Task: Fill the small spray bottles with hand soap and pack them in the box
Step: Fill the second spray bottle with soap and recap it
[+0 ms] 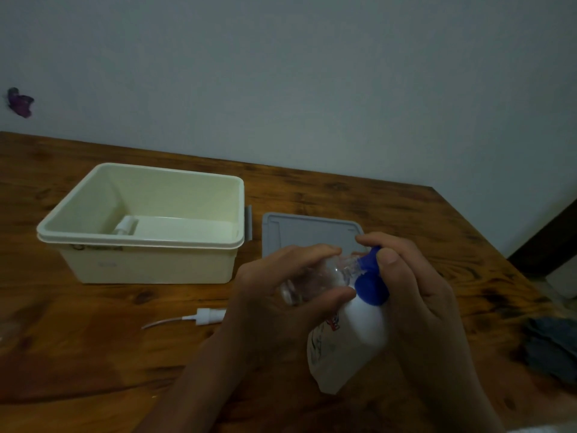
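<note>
One small clear spray bottle (307,281) is tilted in the left hand (281,295), its fingers curled round the body, above the near middle of the worktop (93,339). Its open neck meets the blue pump nozzle (370,276) of the white hand soap bottle (346,339), which the right hand (418,295) grips and presses. I judge: press slowly and keep the neck right under the nozzle. The detached spray cap (203,317) lies left; the cream box (140,220) holds one bottle (125,227).

A dark-stained, knotty wooden table (327,195) stands against a plain, pale grey-blue painted wall (312,73). The light is dim. A small purple butterfly-shaped decoration (20,102) sticks to the wall at far left.
</note>
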Motion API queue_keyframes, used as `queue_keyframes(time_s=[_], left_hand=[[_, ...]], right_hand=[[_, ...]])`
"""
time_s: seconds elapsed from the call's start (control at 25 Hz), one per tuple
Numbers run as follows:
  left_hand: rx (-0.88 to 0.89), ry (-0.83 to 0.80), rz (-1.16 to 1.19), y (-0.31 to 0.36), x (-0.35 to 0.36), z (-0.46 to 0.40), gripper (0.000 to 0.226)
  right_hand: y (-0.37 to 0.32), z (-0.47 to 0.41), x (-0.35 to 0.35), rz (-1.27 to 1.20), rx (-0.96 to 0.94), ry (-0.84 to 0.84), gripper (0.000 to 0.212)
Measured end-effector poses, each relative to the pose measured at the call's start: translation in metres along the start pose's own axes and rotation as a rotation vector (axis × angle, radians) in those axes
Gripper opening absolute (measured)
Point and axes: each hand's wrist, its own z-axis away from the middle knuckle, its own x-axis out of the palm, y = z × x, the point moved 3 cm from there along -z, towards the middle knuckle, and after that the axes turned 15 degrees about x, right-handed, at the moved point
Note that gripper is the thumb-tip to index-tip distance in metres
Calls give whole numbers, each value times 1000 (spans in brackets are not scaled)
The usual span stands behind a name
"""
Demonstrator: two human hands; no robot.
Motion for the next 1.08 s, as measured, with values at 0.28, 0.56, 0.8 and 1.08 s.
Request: queue_keyframes(time_s=[0.28,0.56,0.8,1.08], left_hand=[[-4,-34,-28,-3,-1,5,42],[-8,-9,-6,-1,-1,2,42],[0,-39,-17,-3,-1,4,43],[3,-8,12,-1,-1,1,42]], right_hand=[[7,0,5,-30,11,-2,28],[1,-2,3,-22,12,-7,30],[6,1,5,-63,7,-25,29],[1,-1,1,-61,-3,-9,34]])
